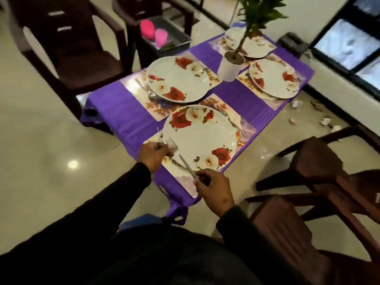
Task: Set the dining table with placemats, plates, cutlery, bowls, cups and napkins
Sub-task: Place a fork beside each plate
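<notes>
A purple-clothed table [123, 108] carries several floral placemats, each under a white plate with red roses. The nearest plate [199, 138] lies on its placemat [185, 182] just in front of me. My left hand [153, 156] is at that plate's left rim and grips a thin piece of cutlery [158, 136] that sticks up past the fingers. My right hand [213, 190] pinches the handle end of a fork [181, 159], whose tines point up-left beside my left hand. More cutlery [234, 124] lies right of the near plate.
A spoon [152, 95] lies left of the far-left plate [176, 79]. A white pot with a green plant [230, 68] stands mid-table. Two pink cups [156, 36] sit in a grey tray on a far chair. Brown chairs [308, 182] ring the table; crumpled paper litters the floor at right.
</notes>
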A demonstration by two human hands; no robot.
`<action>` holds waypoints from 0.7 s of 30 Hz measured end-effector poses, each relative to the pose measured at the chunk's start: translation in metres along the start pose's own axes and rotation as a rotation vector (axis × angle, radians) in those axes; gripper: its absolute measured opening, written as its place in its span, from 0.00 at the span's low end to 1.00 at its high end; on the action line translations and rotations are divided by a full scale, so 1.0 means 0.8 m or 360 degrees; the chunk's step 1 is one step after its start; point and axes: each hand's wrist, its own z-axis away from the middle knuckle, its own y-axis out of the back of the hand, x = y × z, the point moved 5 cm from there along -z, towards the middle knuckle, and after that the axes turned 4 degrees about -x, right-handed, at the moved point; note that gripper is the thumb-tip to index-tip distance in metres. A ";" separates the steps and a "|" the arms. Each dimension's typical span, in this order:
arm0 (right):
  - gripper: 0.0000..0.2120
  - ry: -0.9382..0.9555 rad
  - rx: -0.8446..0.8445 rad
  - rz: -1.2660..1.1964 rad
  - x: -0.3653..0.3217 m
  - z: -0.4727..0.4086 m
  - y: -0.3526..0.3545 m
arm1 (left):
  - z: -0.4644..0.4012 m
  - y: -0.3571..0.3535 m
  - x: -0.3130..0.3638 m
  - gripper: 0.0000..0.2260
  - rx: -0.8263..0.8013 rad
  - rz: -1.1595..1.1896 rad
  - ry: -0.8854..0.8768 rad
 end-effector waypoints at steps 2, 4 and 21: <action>0.13 0.0021 -0.0129 0.0106 0.005 -0.020 -0.018 | -0.017 0.007 -0.014 0.05 0.0066 0.0006 0.0049; 0.15 0.0102 -0.0255 0.0257 0.005 -0.039 -0.034 | -0.034 0.013 -0.029 0.05 0.0130 -0.0026 0.0106; 0.18 0.0951 -0.1207 0.1293 0.043 -0.118 -0.081 | -0.088 0.014 -0.095 0.08 0.0429 -0.0514 0.0588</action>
